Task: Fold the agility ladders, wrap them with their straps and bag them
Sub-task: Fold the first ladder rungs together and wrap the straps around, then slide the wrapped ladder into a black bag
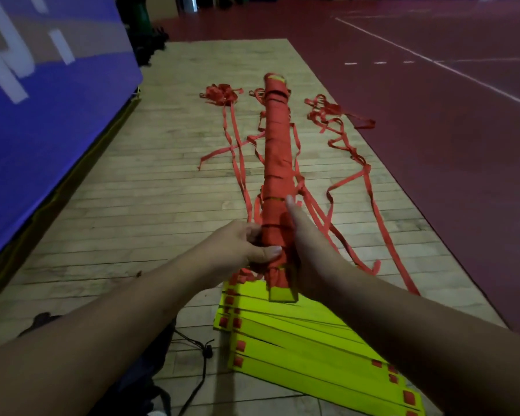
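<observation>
A long ladder bundle, yellow rungs wrapped tight in red strap, points away from me above the floor. My left hand grips its near end, thumb across the wrap. My right hand holds the bundle from the right side, fingers lying along it. Loose red straps trail over the wooden floor on both sides. Under my arms lies a second ladder, a fanned stack of flat yellow rungs with red strap tabs.
A dark bag with a black drawstring cord lies on the floor at the lower left. A blue padded wall runs along the left. Red court floor borders the wooden strip on the right.
</observation>
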